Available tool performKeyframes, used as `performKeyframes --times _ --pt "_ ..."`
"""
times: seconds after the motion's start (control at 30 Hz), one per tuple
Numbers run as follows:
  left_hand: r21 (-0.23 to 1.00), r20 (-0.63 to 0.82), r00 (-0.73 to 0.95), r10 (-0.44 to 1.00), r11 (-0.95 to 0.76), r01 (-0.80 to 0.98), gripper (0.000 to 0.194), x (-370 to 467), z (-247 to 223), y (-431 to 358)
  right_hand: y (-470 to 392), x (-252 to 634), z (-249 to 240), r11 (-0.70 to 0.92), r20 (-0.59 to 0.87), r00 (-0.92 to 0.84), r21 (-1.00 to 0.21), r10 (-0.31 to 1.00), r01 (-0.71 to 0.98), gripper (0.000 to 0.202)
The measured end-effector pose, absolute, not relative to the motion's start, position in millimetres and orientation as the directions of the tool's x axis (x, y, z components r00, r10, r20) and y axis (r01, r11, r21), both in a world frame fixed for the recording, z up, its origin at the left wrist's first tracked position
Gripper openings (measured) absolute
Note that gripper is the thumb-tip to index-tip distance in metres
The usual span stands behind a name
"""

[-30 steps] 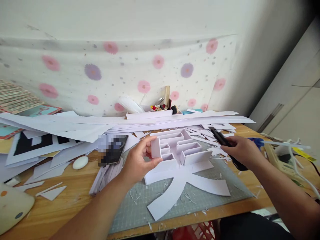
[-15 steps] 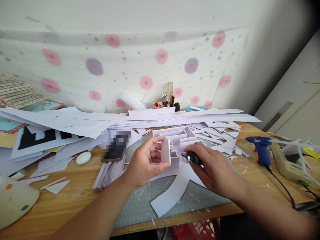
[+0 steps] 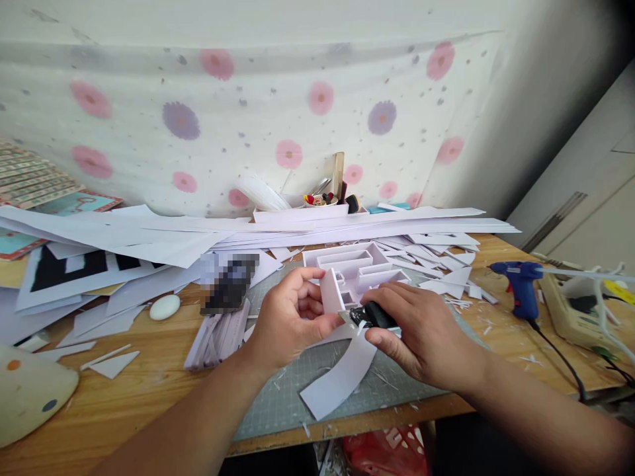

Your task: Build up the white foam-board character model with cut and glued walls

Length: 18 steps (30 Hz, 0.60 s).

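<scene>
Wall [image 3: 317,20] at the back is plain white up top, with a floral sheet [image 3: 248,125] in pink and purple across the lower part and what looks like a pale cabinet [image 3: 590,192] on the far right. In front of that we've got a wooden desk [image 3: 153,370], messy as anything, with long white strips [image 3: 397,227] piled along the back and a gray-green gridded cutting mat [image 3: 278,403] up front. Our white model [image 3: 342,266], with its little upright walls, sits on the mat, partly hidden by our hands. Blue glue gun [image 3: 522,291] off to the right, next to a beige power strip [image 3: 570,324].

Compared with a second ago, our right hand [image 3: 431,330] has swung in from over by the glue gun. Its fingers are wrapped round a black knife [image 3: 381,315], blade now right at the lower edge of a white panel [image 3: 329,291] on the model's near left. Our left hand [image 3: 292,317] is pinching that panel, thumb low, fingers high; can't tell if it's joined on.

Readable stuff: phone [image 3: 231,284] is pixelated, the yellow tag [image 3: 621,291] is too small for us, and the black blocks [image 3: 54,268] on one sheet are half covered, so can't say if they're letters.
</scene>
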State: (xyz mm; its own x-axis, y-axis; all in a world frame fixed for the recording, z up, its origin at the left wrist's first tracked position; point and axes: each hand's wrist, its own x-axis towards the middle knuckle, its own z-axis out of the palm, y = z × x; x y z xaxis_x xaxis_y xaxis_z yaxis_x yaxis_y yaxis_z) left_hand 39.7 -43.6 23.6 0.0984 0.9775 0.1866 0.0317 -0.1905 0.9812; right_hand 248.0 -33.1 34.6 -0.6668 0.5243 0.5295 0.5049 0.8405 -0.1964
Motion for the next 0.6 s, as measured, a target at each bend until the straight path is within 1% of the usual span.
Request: performKeyframes --times 0.3,0.43,0.6 --pt "0.985 0.167 0.126 0.978 -0.17 0.014 0.062 39.5 20.9 -41.8 -33.6 245.8 33.0 0.818 0.511 -0.663 -0.158 0.547 0.554 0.056" --pt "0.988 0.154 0.117 0.981 -0.156 0.013 0.058 40.3 22.4 -42.8 -34.2 245.2 32.4 0.813 0.507 -0.661 -0.155 0.553 0.562 0.057" --pt "0.99 0.139 0.117 0.983 -0.14 0.007 0.058 40.9 22.7 -43.8 -35.2 245.4 32.7 0.821 0.512 -0.663 -0.167 0.546 0.547 0.056"
